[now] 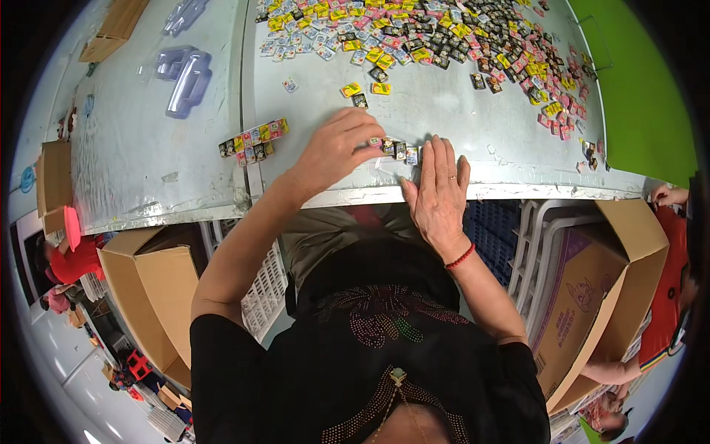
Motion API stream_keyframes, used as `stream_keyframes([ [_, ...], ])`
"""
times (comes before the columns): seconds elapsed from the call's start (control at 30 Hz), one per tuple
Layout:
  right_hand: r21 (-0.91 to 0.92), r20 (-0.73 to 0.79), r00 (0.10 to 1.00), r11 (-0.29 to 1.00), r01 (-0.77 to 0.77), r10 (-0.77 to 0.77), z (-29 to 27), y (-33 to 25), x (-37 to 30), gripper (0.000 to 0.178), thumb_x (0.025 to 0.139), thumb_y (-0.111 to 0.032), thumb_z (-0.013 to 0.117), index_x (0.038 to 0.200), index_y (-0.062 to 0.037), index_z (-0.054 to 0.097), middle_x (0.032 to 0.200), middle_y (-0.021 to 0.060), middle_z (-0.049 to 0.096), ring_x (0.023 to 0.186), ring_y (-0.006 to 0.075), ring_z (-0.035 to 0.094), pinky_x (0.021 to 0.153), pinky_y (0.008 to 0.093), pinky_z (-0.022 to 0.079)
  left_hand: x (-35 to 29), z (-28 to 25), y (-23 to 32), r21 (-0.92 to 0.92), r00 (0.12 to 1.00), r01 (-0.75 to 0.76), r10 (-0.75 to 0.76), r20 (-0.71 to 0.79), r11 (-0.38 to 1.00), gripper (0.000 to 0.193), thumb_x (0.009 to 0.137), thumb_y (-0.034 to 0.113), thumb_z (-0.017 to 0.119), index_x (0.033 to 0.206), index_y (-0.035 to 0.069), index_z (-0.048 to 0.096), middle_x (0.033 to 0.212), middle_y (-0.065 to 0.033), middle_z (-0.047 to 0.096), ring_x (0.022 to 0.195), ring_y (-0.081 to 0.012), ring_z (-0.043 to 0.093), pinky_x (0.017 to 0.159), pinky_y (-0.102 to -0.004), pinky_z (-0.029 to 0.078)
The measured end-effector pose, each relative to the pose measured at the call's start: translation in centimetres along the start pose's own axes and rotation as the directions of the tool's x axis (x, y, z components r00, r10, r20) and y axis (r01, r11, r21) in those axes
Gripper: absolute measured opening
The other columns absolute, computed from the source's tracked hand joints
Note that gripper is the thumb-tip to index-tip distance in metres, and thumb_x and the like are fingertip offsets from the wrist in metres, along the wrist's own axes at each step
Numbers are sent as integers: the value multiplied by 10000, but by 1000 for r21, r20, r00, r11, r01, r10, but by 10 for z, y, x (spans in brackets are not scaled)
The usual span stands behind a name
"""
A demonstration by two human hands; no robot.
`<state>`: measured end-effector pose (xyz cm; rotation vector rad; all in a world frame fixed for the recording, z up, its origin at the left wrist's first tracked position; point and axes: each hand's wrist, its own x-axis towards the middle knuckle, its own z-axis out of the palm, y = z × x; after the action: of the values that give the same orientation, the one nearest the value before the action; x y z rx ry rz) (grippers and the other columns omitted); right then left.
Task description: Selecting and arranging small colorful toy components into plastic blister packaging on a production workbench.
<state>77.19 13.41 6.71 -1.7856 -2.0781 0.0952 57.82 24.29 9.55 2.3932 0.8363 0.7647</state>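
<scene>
My left hand [333,152] is closed in a pinch on a small pink packet [375,141], at the left end of a short row of small packets [400,151] near the table's front edge. Black and white-blue pieces make up the rest of that row. My right hand [438,194] lies with its fingers stretched out at the row's right end, touching or almost touching it. Under the row, between my hands, shows a piece of clear plastic [386,167]. Left of my left hand, a block of mixed packets [255,142] rests on the table.
A large spread of loose packets [444,44] covers the table's far side. Clear plastic trays [188,81] lie at the far left. Open cardboard boxes [166,277] [584,296] stand below the edge on both sides. A green panel [643,89] borders the right. Other people work nearby.
</scene>
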Motion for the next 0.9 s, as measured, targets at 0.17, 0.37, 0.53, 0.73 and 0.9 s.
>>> stream_keyframes([
  [0.17,5,30,999,1000,17,-17,-4,4,4,665,848,-301,656,1356,63,427,1454,175,389,1359,334,351,1074,552,276,-5,-4,-4,126,999,-5,-1,45,992,178,754,113,719,908,31,681,985,-43,640,955,-221,582,849,-327,491],
  [0.37,-3,45,998,999,32,-32,-4,9,8,675,839,-312,660,1361,48,428,1454,167,394,1358,321,365,1078,541,277,0,-13,-16,211,963,-242,208,170,947,194,761,110,715,941,44,683,1000,-52,637,1011,-250,577,878,-330,487],
  [0.53,14,82,997,1000,14,-16,-5,8,8,668,872,-285,625,1397,44,375,1479,164,353,1376,321,334,1107,527,241,-1,-9,-1,106,990,-136,133,34,985,243,741,114,747,955,24,675,1014,-61,642,996,-258,595,849,-352,495],
  [0.73,19,62,998,1000,25,-26,-3,9,8,665,870,-283,630,1390,49,383,1477,170,353,1372,321,342,1102,524,240,16,13,11,103,993,-95,88,75,990,245,740,122,751,947,25,663,994,-70,617,926,-261,588,806,-361,499],
  [0.9,26,41,999,999,23,-24,-3,9,8,667,864,-280,638,1386,53,388,1475,173,355,1365,327,350,1095,526,247,18,11,7,118,973,-196,179,146,973,209,746,70,707,947,30,669,1021,-70,612,946,-248,588,802,-333,506],
])
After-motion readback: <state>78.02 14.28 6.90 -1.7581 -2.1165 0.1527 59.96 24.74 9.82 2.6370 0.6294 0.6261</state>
